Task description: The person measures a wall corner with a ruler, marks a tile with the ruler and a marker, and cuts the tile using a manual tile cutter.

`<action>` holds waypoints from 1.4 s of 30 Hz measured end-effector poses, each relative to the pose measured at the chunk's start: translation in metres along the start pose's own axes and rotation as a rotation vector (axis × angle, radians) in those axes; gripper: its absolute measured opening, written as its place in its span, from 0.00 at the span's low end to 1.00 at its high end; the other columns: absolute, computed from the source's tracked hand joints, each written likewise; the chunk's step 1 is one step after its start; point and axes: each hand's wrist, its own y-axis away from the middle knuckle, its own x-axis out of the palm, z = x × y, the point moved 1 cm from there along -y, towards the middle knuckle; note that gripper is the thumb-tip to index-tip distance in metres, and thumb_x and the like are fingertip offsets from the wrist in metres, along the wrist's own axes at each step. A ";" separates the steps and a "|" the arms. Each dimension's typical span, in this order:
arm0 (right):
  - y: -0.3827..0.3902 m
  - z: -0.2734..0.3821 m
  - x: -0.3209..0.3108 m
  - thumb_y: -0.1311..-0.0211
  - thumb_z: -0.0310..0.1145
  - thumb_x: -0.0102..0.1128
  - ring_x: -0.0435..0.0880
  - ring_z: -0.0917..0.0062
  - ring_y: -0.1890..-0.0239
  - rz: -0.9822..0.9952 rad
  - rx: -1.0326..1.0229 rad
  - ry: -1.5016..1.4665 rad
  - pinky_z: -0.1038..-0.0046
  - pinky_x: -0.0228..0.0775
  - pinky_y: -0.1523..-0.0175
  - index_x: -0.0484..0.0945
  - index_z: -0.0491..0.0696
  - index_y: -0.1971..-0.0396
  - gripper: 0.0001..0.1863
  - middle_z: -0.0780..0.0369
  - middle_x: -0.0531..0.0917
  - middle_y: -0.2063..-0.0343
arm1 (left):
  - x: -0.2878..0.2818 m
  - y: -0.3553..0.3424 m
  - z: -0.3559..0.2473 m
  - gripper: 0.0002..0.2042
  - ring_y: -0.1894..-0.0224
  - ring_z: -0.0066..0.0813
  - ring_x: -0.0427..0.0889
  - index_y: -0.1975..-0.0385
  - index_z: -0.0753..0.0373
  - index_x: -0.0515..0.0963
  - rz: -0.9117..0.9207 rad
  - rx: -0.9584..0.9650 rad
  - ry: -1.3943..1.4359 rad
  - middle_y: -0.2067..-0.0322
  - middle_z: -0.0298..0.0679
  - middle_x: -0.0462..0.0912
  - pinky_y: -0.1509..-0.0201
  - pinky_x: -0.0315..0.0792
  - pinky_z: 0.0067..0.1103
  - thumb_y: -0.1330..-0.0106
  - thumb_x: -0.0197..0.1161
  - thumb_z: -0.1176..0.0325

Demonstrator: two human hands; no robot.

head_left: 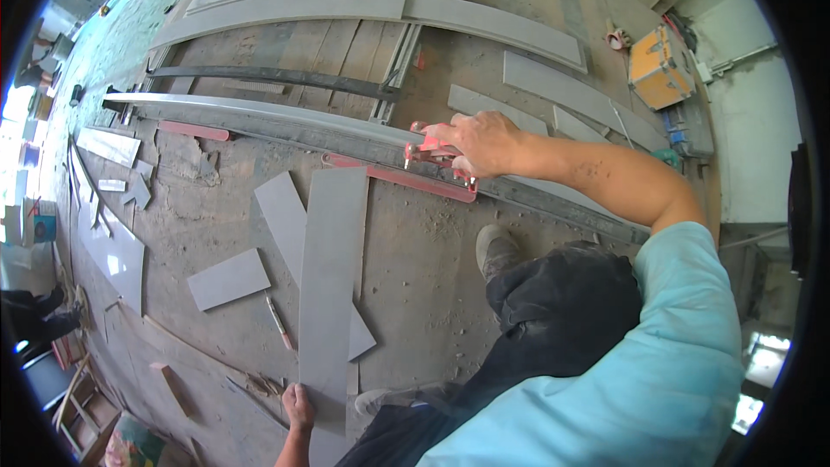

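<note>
My right hand [482, 143] grips the red sliding head [430, 150] of a tile cutter, its fingers wrapped over the top. That head sits on the cutter's long metal rail [285, 108]. My left hand [298, 408], fingers curled, holds the left edge of a long grey tile strip [330, 277] near its close end. The strip's far end reaches the cutter's red bar [411, 180], just left of the sliding head. Partly under the strip lies another grey tile piece [281, 216]. A short tile offcut [229, 279] and a red-and-white marker [280, 322] rest to its left.
Long grey tile planks [493, 28] lie beyond the cutter, across metal rails. An orange case [661, 67] stands by the wall at far right. Broken tile pieces [112, 251] and a wood block [173, 387] are on the dusty floor at left. My shoe [497, 251] is near the cutter.
</note>
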 end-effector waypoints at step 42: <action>-0.182 -0.312 0.084 0.51 0.44 0.65 0.62 0.64 0.40 -0.647 0.270 0.093 0.57 0.55 0.37 0.69 0.54 0.46 0.30 0.58 0.67 0.47 | -0.005 0.022 -0.115 0.18 0.82 0.24 0.62 0.81 0.66 0.69 0.075 -0.138 -0.352 0.87 0.35 0.67 0.80 0.59 0.26 0.34 0.48 0.59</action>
